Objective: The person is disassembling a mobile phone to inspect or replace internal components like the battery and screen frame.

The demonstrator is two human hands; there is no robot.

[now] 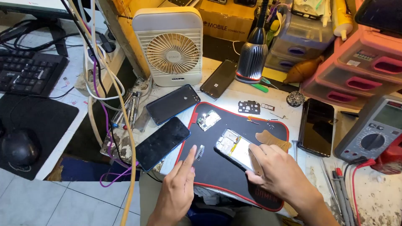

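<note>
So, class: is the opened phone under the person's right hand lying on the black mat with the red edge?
Yes. The opened phone lies on the black mat, inside its red edge, with the right hand resting on its lower end.
</note>
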